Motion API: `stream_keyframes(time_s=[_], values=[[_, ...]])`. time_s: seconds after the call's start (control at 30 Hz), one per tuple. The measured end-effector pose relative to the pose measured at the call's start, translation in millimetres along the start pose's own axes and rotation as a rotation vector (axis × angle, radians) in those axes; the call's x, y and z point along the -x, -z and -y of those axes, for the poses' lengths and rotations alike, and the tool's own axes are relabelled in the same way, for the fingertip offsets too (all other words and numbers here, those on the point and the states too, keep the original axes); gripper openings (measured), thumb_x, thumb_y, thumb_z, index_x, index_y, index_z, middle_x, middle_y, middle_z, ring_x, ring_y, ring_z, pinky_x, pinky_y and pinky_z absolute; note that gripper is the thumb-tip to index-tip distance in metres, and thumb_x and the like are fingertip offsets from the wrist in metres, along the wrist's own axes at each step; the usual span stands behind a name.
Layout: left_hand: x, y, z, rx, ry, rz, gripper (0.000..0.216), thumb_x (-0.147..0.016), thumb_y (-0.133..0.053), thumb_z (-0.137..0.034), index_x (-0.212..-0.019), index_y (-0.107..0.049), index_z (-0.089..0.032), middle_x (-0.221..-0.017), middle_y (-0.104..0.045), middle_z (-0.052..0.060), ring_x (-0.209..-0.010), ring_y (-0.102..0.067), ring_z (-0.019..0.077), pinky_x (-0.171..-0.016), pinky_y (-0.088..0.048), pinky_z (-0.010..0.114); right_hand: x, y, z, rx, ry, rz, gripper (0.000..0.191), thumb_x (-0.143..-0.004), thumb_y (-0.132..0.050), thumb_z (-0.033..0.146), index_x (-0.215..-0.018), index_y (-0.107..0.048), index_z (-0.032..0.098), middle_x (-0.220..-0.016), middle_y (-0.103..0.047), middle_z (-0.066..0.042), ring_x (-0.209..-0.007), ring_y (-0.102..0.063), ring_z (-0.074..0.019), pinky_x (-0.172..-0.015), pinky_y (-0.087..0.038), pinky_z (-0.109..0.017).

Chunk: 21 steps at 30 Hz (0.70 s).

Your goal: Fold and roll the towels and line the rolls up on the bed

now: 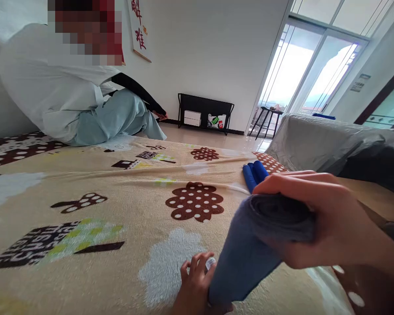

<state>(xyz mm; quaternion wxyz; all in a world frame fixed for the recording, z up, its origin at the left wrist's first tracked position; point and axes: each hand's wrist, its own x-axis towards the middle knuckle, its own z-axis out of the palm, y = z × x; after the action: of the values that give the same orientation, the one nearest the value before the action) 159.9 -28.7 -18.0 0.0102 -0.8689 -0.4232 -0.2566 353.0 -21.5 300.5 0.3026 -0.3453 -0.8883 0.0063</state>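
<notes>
A rolled-up grey-blue towel [243,258] stands at a slant before me, its spiral end facing up. My right hand [335,218] is closed around the upper end, fingers over the far side. Low in the view, my left hand [195,280] has its fingers curled at the lower end of the same roll; part of that hand is hidden behind the towel. Beside its fingertips shows a small whitish patch, too unclear to name. Farther back, several blue rolls [254,174] lie together near the edge of the patterned blanket [124,210].
At the back left a person [59,96] in a white top and light blue trousers sits on the bed's edge. A black rack [205,111] stands by the wall. A black stool [266,122] and a plastic-covered piece of furniture [298,140] are to the right.
</notes>
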Motion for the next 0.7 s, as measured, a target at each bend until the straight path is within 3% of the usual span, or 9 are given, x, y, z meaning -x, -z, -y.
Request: stream_keyframes(time_s=[0.17, 0.27, 0.37, 0.47, 0.57, 0.63, 0.7], values=[[-3.6, -6.8, 8.2, -0.290, -0.151, -0.120, 0.074, -0.081, -0.059, -0.064, -0.142, -0.051, -0.023, -0.144, -0.055, 0.011, -0.127, -0.049, 0.0288, -0.095, -0.035, 0.039, 8.8, 7.9, -33.0, 0.042, -0.119, 0.122, 0.024, -0.072, -0.074, 0.026, -0.094, -0.066, 0.024, -0.073, -0.065, 0.006, -0.061, -0.058, -0.0092, -0.057, -0.045, -0.021], [-7.0, -11.5, 10.0, -0.355, -0.198, -0.147, 0.080, -0.083, -0.044, -0.077, -0.141, -0.052, -0.022, -0.144, -0.056, 0.010, -0.127, -0.049, 0.0274, -0.094, -0.036, 0.038, 0.9, 27.2, -85.5, 0.039, -0.304, 0.159, 0.026, -0.079, -0.072, 0.041, -0.099, -0.067, 0.025, -0.081, -0.069, 0.002, -0.065, -0.063, -0.0141, -0.055, -0.048, -0.026], [-8.5, -17.5, 15.6, -0.413, -0.245, -0.201, 0.078, -0.086, -0.036, -0.078, -0.136, -0.058, -0.022, -0.137, -0.062, 0.009, -0.124, -0.052, 0.0262, -0.090, -0.038, 0.037, -17.0, 57.3, -155.2, 0.174, -0.414, 0.212, 0.033, -0.083, -0.065, 0.057, -0.095, -0.068, 0.026, -0.084, -0.070, -0.001, -0.068, -0.065, -0.0207, -0.057, -0.050, -0.035], [-7.1, -25.1, 22.2, -0.472, -0.264, -0.230, 0.055, -0.092, -0.044, -0.060, -0.132, -0.062, -0.027, -0.133, -0.066, 0.005, -0.121, -0.056, 0.0233, -0.086, -0.040, 0.034, -30.7, 83.4, -219.3, 0.428, -0.417, 0.143, 0.033, -0.082, -0.065, 0.061, -0.088, -0.068, 0.029, -0.077, -0.067, -0.001, -0.067, -0.061, -0.0231, -0.061, -0.047, -0.039], [-4.2, -31.1, 22.6, -0.512, -0.247, -0.217, 0.040, -0.092, -0.051, -0.026, -0.128, -0.063, -0.035, -0.131, -0.067, -0.001, -0.119, -0.059, 0.0180, -0.087, -0.042, 0.030, -26.4, 90.9, -262.0, 0.659, -0.392, -0.079, 0.037, -0.086, -0.061, 0.062, -0.105, -0.066, 0.031, -0.085, -0.065, -0.002, -0.081, -0.061, -0.0272, -0.073, -0.047, -0.040], [-2.6, -33.7, 18.2, -0.495, -0.182, -0.205, 0.046, -0.089, -0.049, -0.014, -0.125, -0.065, -0.038, -0.131, -0.067, -0.004, -0.118, -0.060, 0.0170, -0.089, -0.042, 0.030, -10.4, 77.3, -279.2, 0.748, -0.390, -0.111, 0.041, -0.091, -0.056, 0.057, -0.121, -0.061, 0.029, -0.103, -0.064, -0.006, -0.099, -0.058, -0.0317, -0.086, -0.044, -0.045], [-1.5, -35.7, 12.5, -0.457, -0.107, -0.208, 0.048, -0.089, -0.047, -0.010, -0.123, -0.066, -0.038, -0.130, -0.067, -0.004, -0.118, -0.061, 0.0179, -0.091, -0.043, 0.032, 16.2, 46.0, -290.0, 0.782, -0.421, -0.032, 0.040, -0.093, -0.056, 0.044, -0.127, -0.057, 0.024, -0.117, -0.061, -0.011, -0.112, -0.052, -0.0343, -0.097, -0.037, -0.048]])
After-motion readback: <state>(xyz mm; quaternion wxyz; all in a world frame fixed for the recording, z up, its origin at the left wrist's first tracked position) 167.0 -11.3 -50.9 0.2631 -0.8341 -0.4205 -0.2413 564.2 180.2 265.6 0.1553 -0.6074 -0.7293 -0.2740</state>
